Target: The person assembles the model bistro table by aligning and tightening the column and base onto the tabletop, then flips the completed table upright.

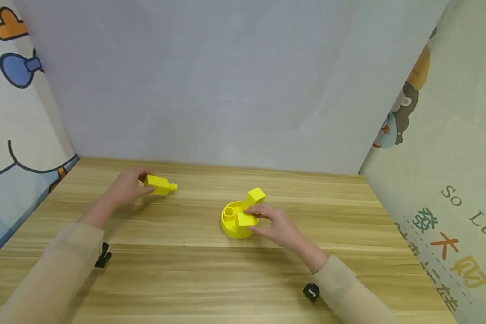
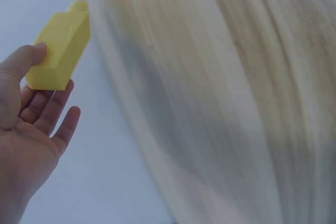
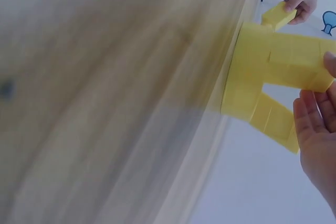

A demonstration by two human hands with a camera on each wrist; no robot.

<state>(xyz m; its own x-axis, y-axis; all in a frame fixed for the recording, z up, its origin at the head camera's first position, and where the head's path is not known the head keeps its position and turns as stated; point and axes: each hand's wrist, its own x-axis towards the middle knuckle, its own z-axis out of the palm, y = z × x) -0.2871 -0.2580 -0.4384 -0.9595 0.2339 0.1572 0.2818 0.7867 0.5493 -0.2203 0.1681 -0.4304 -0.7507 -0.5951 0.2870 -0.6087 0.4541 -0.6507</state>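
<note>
In the head view, my left hand (image 1: 127, 186) is at the left of the table, holding a yellow bottle-shaped block (image 1: 159, 185) whose narrow round peg points right. The left wrist view shows the thumb on one face of this block (image 2: 60, 51) and fingers under it. Near the middle of the table stands a round yellow base (image 1: 231, 230) with an open ring-shaped socket (image 1: 228, 213). My right hand (image 1: 278, 226) pinches a square yellow block (image 1: 246, 219) standing on that base. Another yellow block (image 1: 255, 196) rises slanted from the base's far side.
The wood-grain table (image 1: 186, 279) ends at a pale cloth backdrop (image 1: 210, 90). Printed cloths stand on the left (image 1: 8, 126) and right (image 1: 449, 148). Small black objects (image 1: 103, 255) (image 1: 311, 292) show beside both sleeves.
</note>
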